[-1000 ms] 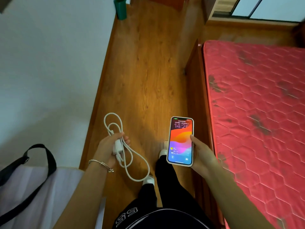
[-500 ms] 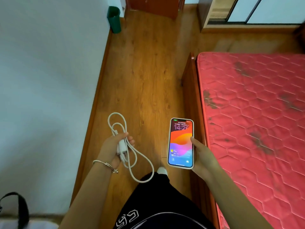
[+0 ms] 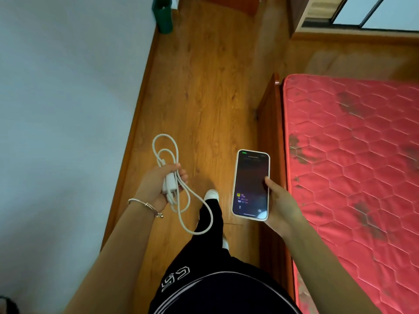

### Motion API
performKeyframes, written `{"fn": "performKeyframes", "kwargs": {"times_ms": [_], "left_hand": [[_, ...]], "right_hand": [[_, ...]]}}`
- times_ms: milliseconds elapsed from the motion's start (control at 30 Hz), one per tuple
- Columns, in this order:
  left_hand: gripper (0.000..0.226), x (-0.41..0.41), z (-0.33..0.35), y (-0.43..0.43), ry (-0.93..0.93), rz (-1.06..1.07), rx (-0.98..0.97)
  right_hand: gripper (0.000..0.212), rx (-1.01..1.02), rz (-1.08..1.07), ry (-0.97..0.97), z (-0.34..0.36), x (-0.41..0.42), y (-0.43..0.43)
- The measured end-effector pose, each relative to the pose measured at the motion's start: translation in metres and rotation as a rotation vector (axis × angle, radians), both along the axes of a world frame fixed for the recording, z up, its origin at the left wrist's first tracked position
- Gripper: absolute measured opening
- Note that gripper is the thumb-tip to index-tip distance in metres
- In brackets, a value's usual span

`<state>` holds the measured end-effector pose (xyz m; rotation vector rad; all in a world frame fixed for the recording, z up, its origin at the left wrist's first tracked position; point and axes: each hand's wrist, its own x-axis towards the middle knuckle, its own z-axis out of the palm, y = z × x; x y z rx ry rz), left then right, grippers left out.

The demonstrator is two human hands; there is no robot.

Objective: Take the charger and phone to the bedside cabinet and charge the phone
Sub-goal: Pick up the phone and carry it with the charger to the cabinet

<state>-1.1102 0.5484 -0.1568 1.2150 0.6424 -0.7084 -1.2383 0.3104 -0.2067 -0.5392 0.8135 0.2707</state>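
Note:
My left hand (image 3: 156, 185) is closed around a white charger (image 3: 169, 186), a plug block with its white cable hanging in loops above and below the fist. My right hand (image 3: 280, 203) holds a phone (image 3: 251, 184) in a pale case, screen up and dimmed to dark. Both are carried at waist height over the wooden floor, the phone close to the bed's edge. No bedside cabinet is in view.
A white wall (image 3: 68, 109) runs along the left. A bed with a red quilted mattress (image 3: 353, 166) and wooden frame (image 3: 271, 123) fills the right. A wooden-floor passage (image 3: 204, 87) leads ahead to a green bin (image 3: 163, 14) and a sliding window (image 3: 374, 12).
I have walked forward along the passage; the bag at lower left has dropped out of view. The phone screen went from a bright wallpaper to dim. Both hands keep their hold.

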Motion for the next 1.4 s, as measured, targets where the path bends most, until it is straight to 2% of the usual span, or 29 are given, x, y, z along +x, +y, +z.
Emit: {"fn": "performKeyframes", "kwargs": {"times_ms": [233, 567, 833, 1033, 1400], "left_hand": [[0.015, 0.09, 0.006, -0.021, 0.019, -0.04, 0.0], [0.014, 0.183, 0.013, -0.066, 0.005, -0.176, 0.011], [0.013, 0.261, 0.023, -0.121, -0.036, -0.167, -0.069], [0.012, 0.322, 0.031, -0.165, -0.062, -0.137, -0.059], [0.014, 0.407, 0.042, -0.232, -0.126, -0.163, -0.044]], "right_hand": [[0.051, -0.038, -0.007, -0.035, 0.018, 0.091, -0.023], [0.044, -0.036, 0.019, -0.078, 0.044, 0.187, -0.043], [0.04, -0.031, -0.014, -0.124, 0.058, 0.265, -0.083], [0.043, -0.064, 0.036, -0.095, 0.061, 0.329, -0.126], [0.05, -0.016, -0.001, -0.115, 0.07, 0.408, -0.189]]}}
